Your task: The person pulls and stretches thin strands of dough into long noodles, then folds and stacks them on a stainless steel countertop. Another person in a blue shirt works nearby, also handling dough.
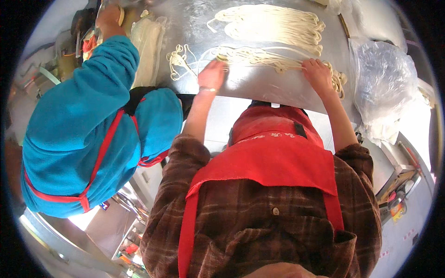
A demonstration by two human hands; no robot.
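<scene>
Pale dough strands (257,57), likely noodles, lie stretched across the metal table (271,83) in front of me. My left hand (211,75) rests at their left end, its fingers bent over them. At the right end my right hand (318,74) has its fingers curled on the strands, and loose loops (338,81) spill out beyond it. A small tangle of strands (178,59) lies left of my left hand, joined by thin strands. Farther back, a large bundle of thicker strands (271,24) is laid out in neat folds. The undersides of both hands are hidden.
At my left stands a co-worker in a blue top (90,104), one hand (109,17) over the table's far left. A clear plastic bag of pale strands (147,52) lies between us. Large plastic bags (384,76) sit along the right edge.
</scene>
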